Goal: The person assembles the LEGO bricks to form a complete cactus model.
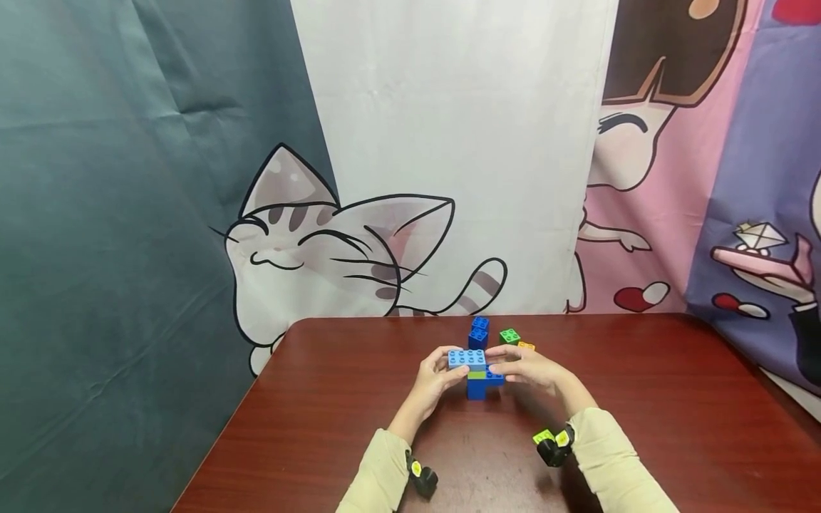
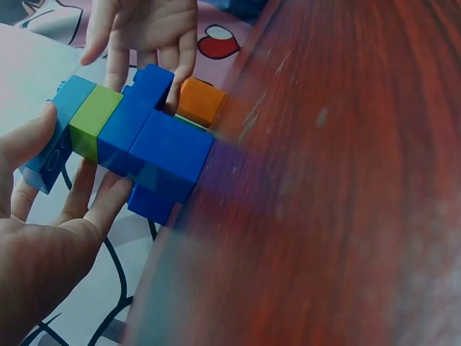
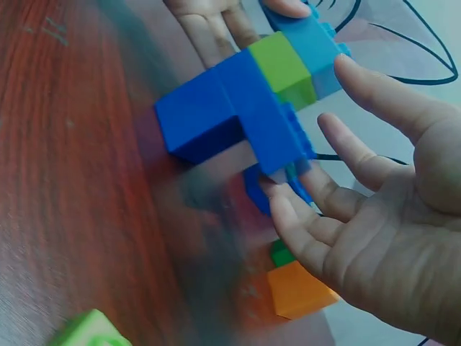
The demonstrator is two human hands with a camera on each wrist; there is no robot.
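Observation:
A small tower of toy building bricks stands on the table. At its foot is a square blue brick, with a longer blue brick across it that juts out to the right. On that sits a lime green brick, topped by a light blue brick. My left hand pinches the left end of the light blue brick between thumb and fingers. With fingers loosely extended, my right hand is at the tower's right side, its fingertips by the jutting blue brick and the light blue one.
Behind the tower on the brown table are dark blue bricks, a green brick and an orange brick. A lime brick lies near my right wrist. A printed curtain hangs beyond the far edge.

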